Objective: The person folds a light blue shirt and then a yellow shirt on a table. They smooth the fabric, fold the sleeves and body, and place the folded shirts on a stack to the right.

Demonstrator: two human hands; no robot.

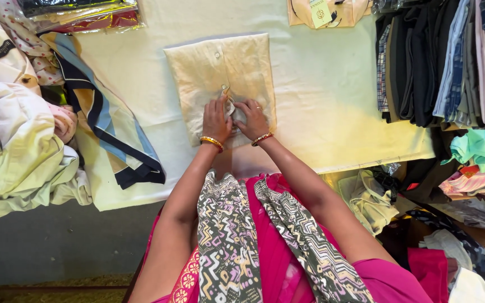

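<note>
A folded cream cotton shirt (220, 78) with a buttoned placket lies flat near the middle of the tabletop (321, 84), which is covered in a pale cloth. Both of the person's hands rest on the lower part of the shirt, side by side and almost touching at the placket. The left hand (216, 119) has its fingers curled down and pinched onto the fabric at the button line, a gold bangle (211, 142) on its wrist. The right hand (254, 119), also wearing a bangle, presses down on the fabric with bent fingers that grip a small fold of cloth just beside the left hand's fingertips. Whether a button itself is held between the fingers cannot be told.

To the left of the shirt lies a cream garment with navy and light-blue stripes (108, 129), partly hanging over the tabletop's edge, and beyond it a heap of pale crumpled clothes (18, 146). On the right stands a stack of folded dark and blue shirts (439, 62). A patterned grey scarf over pink clothing (265, 241) fills the lower view.
</note>
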